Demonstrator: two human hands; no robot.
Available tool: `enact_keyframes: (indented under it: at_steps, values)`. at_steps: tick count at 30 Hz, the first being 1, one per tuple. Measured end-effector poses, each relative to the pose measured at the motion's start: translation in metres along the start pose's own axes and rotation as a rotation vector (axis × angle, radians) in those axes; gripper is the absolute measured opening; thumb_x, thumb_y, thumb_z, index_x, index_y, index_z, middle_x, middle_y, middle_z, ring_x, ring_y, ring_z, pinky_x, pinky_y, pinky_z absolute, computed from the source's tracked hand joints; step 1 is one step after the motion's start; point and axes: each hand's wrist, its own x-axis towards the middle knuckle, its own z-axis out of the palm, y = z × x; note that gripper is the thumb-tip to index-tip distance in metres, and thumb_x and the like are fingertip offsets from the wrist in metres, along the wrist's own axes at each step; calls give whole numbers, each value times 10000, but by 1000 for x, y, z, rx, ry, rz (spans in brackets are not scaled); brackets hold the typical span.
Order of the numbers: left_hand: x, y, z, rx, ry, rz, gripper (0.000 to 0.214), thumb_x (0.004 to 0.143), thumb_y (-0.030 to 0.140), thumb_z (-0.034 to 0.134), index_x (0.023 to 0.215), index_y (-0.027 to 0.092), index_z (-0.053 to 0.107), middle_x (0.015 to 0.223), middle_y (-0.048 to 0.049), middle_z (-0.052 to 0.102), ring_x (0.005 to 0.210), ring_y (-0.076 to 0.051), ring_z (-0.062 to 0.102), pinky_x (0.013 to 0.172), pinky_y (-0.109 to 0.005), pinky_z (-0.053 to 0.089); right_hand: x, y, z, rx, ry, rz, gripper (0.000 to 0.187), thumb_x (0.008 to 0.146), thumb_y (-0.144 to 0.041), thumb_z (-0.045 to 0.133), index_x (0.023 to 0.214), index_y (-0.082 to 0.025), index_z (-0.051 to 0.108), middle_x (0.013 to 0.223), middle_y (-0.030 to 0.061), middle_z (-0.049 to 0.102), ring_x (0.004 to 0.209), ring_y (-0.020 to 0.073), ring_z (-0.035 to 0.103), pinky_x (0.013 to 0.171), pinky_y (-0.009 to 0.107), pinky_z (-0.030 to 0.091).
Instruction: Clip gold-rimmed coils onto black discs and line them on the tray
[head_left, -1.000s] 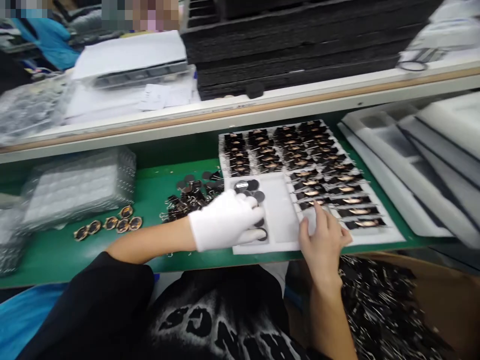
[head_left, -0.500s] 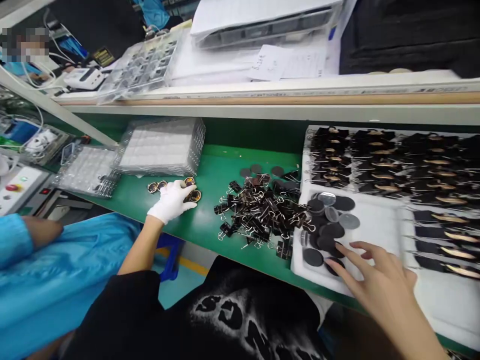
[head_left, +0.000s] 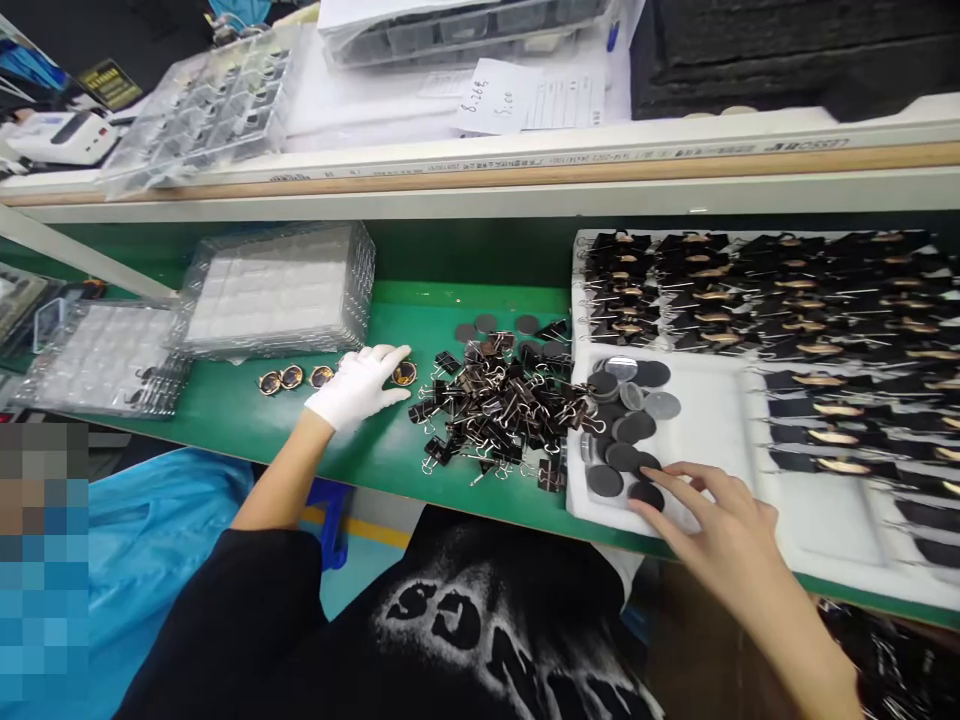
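My left hand point(head_left: 356, 388), in a white glove, is at the far side of the bench's front strip. Its thumb and forefinger close around a small round tortoiseshell-rimmed pair of glasses point(head_left: 403, 373); the palm hides part of it. Similar round glasses point(head_left: 280, 379) lie to the left. My right hand point(head_left: 724, 520) is bare, its fingers apart, with thumb and forefinger tips at the edges of black discs point(head_left: 646, 495). More black and clear discs point(head_left: 636, 428) lie loose in a white foam tray point(head_left: 705, 400). Between my hands is a heap of black binder clips point(head_left: 510, 405).
Stacked clear plastic trays point(head_left: 277, 290) and another clear tray point(head_left: 112, 350) stand at the left. Rows of clipped black pieces point(head_left: 787, 290) fill the foam at the right. A low shelf point(head_left: 450, 190) overhangs the back of the green bench point(head_left: 412, 310). A blue-clothed person point(head_left: 172, 530) sits at the left.
The view has swung right. My left hand has slid right along the bench with the glasses under its fingers. My right hand stays at the same discs.
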Motion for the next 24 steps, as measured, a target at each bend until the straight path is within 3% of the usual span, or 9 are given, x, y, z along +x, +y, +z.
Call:
enact_keyframes:
  at_steps: [4,9,12,14,17,19,22,24]
  values:
    - [20,1,1,-98,-38,-5,467,919,475,616,1307,215,614,1280,-115,635,1142,-285,635,1023,-385,468,6,-7,-2,109,-34,-2,470,1046,-605,453,1000,-239,743,1043,87,698,973,279,653,764,405,421]
    - [22,-1,11,-308,4,-80,428,855,502,654,1159,205,600,1143,-88,684,1008,-254,682,931,-369,538,9,-12,-12,18,-90,112,377,1009,-517,589,1191,-209,708,1126,120,658,1019,309,610,836,443,440]
    - [18,6,14,-456,74,-227,377,885,484,615,1166,234,598,1095,-57,734,996,-252,703,955,-405,546,9,-16,-16,-67,-97,149,325,964,-479,678,1109,-195,739,1106,129,604,1004,314,578,832,438,438]
    - [14,17,10,-559,197,-349,388,883,460,618,1201,239,610,1106,-51,746,946,-232,710,938,-408,564,10,-19,-18,-115,-113,188,283,932,-456,727,1015,-186,750,1073,128,589,985,315,569,803,425,432]
    - [4,46,-5,-781,443,-435,419,899,439,611,1261,227,617,1132,-61,736,797,-174,696,845,-369,597,12,-24,-19,-173,-147,225,254,907,-426,762,984,-184,754,1051,130,600,975,325,574,777,422,436]
    - [-8,75,-19,-1001,537,-396,409,929,432,602,1285,232,614,1073,-50,734,715,-140,676,753,-323,600,13,-26,-21,-156,-143,233,242,909,-409,759,990,-181,746,1054,133,620,973,326,590,786,430,459]
    - [-26,126,-39,-1255,480,-303,356,939,423,637,1254,257,649,877,-4,738,630,-126,673,599,-267,567,13,-30,-27,0,-116,271,202,947,-395,707,909,-197,705,932,90,671,856,277,642,753,401,504]
    - [-32,160,-47,-1292,300,-217,308,958,404,619,1222,257,674,676,24,703,559,-136,659,543,-264,543,12,-37,-34,119,-38,306,189,971,-385,681,889,-215,691,774,30,676,684,221,648,652,358,516]
